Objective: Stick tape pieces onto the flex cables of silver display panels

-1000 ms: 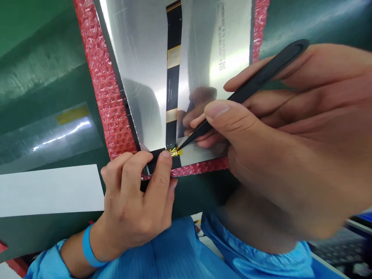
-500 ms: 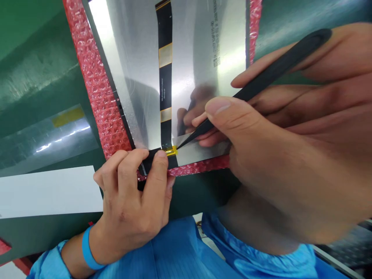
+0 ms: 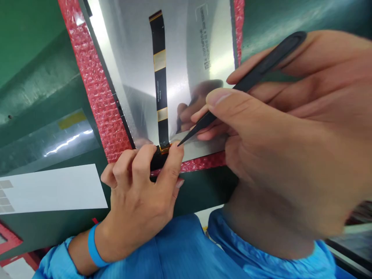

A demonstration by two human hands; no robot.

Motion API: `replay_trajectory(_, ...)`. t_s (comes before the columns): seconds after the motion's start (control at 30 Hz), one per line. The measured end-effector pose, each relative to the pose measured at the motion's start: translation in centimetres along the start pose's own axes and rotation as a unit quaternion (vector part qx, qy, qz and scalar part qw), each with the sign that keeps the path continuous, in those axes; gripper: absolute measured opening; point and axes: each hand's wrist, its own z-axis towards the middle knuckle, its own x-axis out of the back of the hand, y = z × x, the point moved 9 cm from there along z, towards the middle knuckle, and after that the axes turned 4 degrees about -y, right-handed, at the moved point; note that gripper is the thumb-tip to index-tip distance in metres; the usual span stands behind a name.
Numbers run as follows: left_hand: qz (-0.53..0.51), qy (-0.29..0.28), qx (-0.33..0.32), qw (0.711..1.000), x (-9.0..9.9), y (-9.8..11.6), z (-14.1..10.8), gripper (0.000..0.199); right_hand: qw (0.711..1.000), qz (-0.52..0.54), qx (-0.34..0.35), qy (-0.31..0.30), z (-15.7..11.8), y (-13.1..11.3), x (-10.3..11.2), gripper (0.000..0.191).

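Note:
A silver-backed display panel lies face down, with a black flat flex cable running up its back. My left hand grips the panel's lower edge, fingers curled. One fingertip presses beside the cable's lower end, covering most of the yellow tape there; another fingertip shows below the edge. In my right hand is a pair of black tweezers, held like a pen. Their pointed tip is right beside that left fingertip; whether they touch, I cannot tell.
Pink bubble wrap lies under the panel on the green mat. To the left are a clear film strip with a yellow tab and a white sheet. A pink-edged item lies at the lower left.
My left hand has shifted right, and its fingertip now covers the yellow tape. The tweezers' tip stays close to the tape's right end. The panel appears slightly further left in view.

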Motion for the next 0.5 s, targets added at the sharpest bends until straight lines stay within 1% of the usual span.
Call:
replay_trajectory(0.1,0.004,0.014,0.010,1.000,0.1,-0.2,-0.4,0.043,1.000,0.004,0.015,0.023,-0.1,0.2,0.3,0.014)
replay_trajectory(0.2,0.019,0.043,0.026,0.999,0.7,-1.0,-1.1,0.041,0.998,0.036,0.003,0.042,-0.1,0.9,0.4,0.014)
replay_trajectory(0.3,0.029,0.061,0.019,0.998,1.1,-1.4,-1.6,0.040,0.996,0.068,-0.010,0.060,0.1,1.3,0.5,0.014)
replay_trajectory(0.37,0.036,0.058,0.005,0.998,0.9,-1.0,-1.6,0.046,0.994,0.086,-0.013,0.067,0.1,1.3,0.5,0.014)
replay_trajectory(0.43,0.052,0.054,0.007,0.997,0.6,-0.4,-1.6,0.058,0.991,0.101,-0.021,0.084,0.0,1.5,0.7,0.015)
replay_trajectory(0.5,0.070,0.047,0.009,0.996,0.2,0.0,-1.5,0.069,0.988,0.106,-0.036,0.106,-0.1,2.2,1.0,0.020)
